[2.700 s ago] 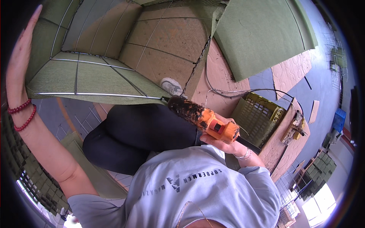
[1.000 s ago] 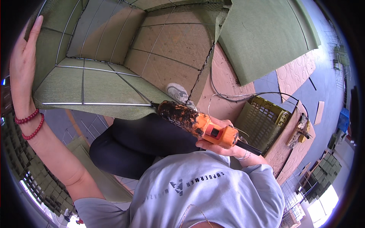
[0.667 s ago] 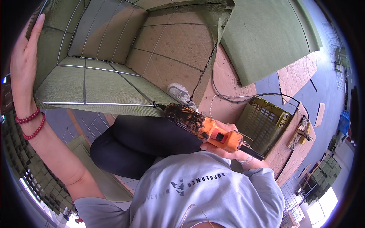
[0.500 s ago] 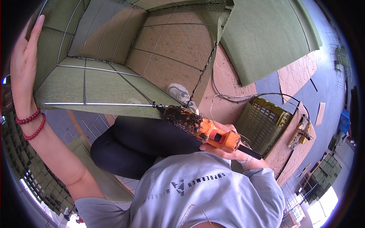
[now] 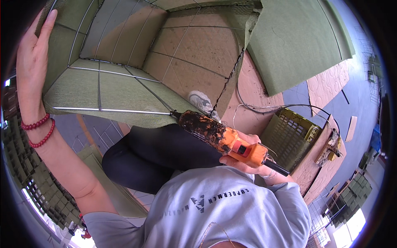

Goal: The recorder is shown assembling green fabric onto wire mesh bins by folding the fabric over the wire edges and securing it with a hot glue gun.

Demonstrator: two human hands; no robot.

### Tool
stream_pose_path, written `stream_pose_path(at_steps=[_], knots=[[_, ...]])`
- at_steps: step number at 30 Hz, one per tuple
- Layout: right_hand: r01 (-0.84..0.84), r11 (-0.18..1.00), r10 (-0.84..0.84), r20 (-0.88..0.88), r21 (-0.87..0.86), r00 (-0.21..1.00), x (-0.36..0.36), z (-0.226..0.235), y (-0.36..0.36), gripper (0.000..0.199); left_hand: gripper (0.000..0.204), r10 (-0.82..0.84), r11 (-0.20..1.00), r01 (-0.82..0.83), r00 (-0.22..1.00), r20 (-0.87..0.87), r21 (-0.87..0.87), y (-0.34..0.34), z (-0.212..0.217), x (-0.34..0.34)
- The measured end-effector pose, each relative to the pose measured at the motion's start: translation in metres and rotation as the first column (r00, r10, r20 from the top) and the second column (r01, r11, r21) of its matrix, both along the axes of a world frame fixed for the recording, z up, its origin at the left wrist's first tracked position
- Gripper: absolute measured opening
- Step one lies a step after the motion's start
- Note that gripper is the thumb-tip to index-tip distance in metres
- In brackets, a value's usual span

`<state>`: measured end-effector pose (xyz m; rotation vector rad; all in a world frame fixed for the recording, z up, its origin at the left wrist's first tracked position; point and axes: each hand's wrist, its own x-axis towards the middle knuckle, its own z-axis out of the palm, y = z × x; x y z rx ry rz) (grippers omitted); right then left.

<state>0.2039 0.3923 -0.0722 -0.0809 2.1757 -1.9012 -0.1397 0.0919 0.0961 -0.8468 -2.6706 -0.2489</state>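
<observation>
Orange and smeared black, the tool point(image 5: 206, 129) sat gripped in the fingers of the right hand point(image 5: 244, 166), its nose at the right end of the green frame's point(image 5: 124, 94) near rod point(image 5: 128, 110). Against the frame's left edge rested the left hand point(image 5: 33, 62); whether its partly hidden fingers were closed could not be told.

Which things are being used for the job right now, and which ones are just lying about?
Being used:
- orange tool, held in the right hand
- green cloth, with the left hand at its far edge
- metal wire along the cloth, by the tool's tip

Just lying about, it seems:
- yellow crate
- cardboard piece on the floor
</observation>
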Motion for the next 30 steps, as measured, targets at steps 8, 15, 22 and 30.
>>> stream_pose_path(at_steps=[8,15,22,30], knots=[[-0.023,0.997,0.027,-0.048,0.075,0.998,-0.002,0.000,-0.004,0.048,0.047,0.209,0.978,-0.210,0.970,0.125,0.000,0.021,0.002,0.016],[-0.027,0.996,0.035,-0.087,0.086,0.996,-0.006,0.006,-0.008,0.046,0.049,0.012,0.999,-0.013,1.000,0.028,0.039,0.015,-0.005,0.011],[-0.053,0.994,0.063,-0.104,0.093,0.993,-0.010,0.007,-0.012,0.045,0.050,0.036,0.999,-0.036,0.999,0.001,0.008,0.024,-0.003,0.020],[-0.046,0.994,0.062,-0.158,0.104,0.985,-0.015,0.009,-0.016,0.044,0.052,0.046,0.999,-0.046,0.999,0.007,0.019,0.016,-0.008,0.013]])
